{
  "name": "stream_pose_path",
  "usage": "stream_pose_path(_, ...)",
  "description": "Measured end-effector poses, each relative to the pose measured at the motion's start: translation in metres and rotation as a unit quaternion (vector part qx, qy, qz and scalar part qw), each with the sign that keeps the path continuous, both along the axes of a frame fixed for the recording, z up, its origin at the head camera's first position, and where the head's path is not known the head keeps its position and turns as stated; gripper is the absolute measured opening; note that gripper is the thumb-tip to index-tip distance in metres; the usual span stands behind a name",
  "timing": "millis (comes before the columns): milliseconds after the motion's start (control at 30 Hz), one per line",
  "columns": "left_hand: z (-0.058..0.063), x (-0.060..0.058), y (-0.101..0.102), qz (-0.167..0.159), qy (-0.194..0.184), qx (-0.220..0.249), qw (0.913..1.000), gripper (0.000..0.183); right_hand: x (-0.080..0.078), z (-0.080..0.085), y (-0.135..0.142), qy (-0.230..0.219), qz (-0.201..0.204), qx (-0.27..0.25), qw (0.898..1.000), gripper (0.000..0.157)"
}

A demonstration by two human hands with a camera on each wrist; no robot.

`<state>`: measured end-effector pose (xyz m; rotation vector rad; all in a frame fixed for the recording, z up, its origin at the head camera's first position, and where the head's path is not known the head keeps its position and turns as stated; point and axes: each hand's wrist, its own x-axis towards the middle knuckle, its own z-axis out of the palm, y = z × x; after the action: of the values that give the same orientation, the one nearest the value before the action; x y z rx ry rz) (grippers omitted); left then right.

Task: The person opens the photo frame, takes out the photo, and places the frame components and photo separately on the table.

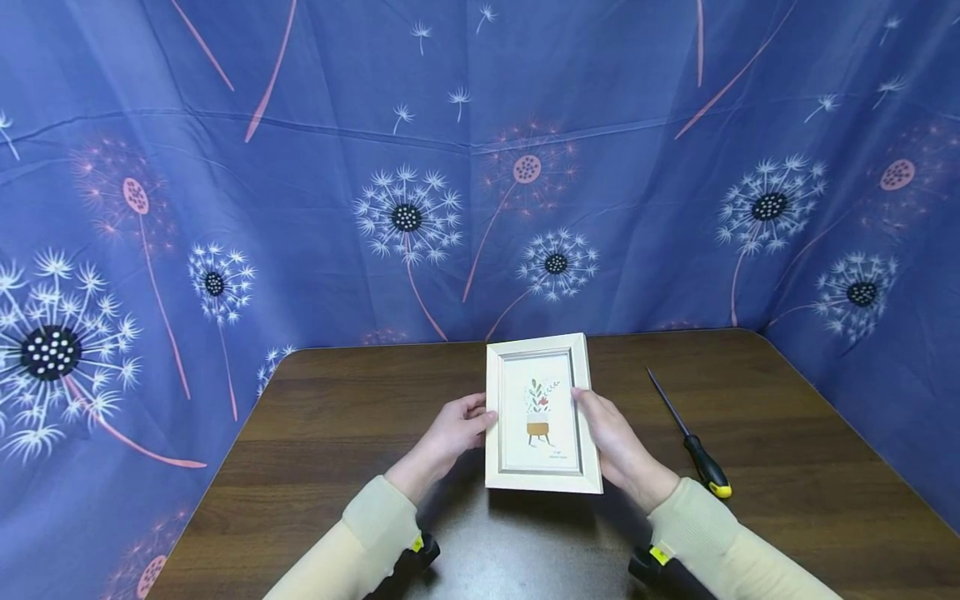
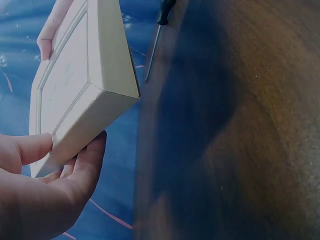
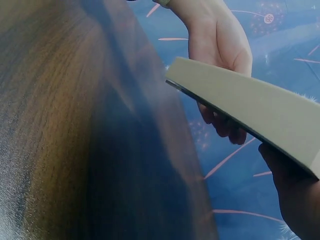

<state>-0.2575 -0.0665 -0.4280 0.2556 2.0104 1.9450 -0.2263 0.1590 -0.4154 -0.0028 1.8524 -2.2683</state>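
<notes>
Both hands hold up a cream picture frame [image 1: 492, 417] above the table, its front turned toward me and slightly tilted. Inside it shows a print [image 1: 538, 408] of a potted plant on a small stand. My left hand [image 1: 448, 435] grips the left edge, thumb on the front border and fingers behind, as the left wrist view also shows. On the opposite edge my right hand [image 1: 621, 446] holds on, its thumb lying over the front near the glass. The dark back edge of the picture frame [image 3: 245, 102] appears in the right wrist view.
To the right on the brown wooden table [image 1: 315, 450] lies a screwdriver [image 1: 703, 462] with a black and yellow handle, its tip pointing away. A blue curtain [image 1: 300, 250] with dandelion prints hangs behind the table and along its sides.
</notes>
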Motion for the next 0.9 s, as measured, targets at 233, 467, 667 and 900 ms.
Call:
stream_pose_path(233, -0.002, 0.000, -0.004, -0.001, -0.031, 0.020, 0.9993, 0.044, -0.005, -0.006, -0.001, -0.028, -0.005, -0.023, 0.999, 0.048)
stream_pose_path(467, -0.004, 0.003, -0.006, 0.003, -0.060, 0.038, 0.9975, 0.048, -0.008, -0.013, -0.002, -0.050, -0.016, -0.015, 0.999, 0.048)
stream_pose_path(667, -0.006, 0.008, -0.007, 0.011, -0.061, 0.052, 0.9967, 0.046, -0.007, -0.021, -0.001, -0.045, -0.026, 0.019, 0.998, 0.046)
stream_pose_path(900, -0.010, 0.017, -0.005, 0.021, -0.053, 0.035, 0.9978, 0.044, -0.003, -0.026, 0.003, -0.027, -0.030, 0.082, 0.996, 0.044)
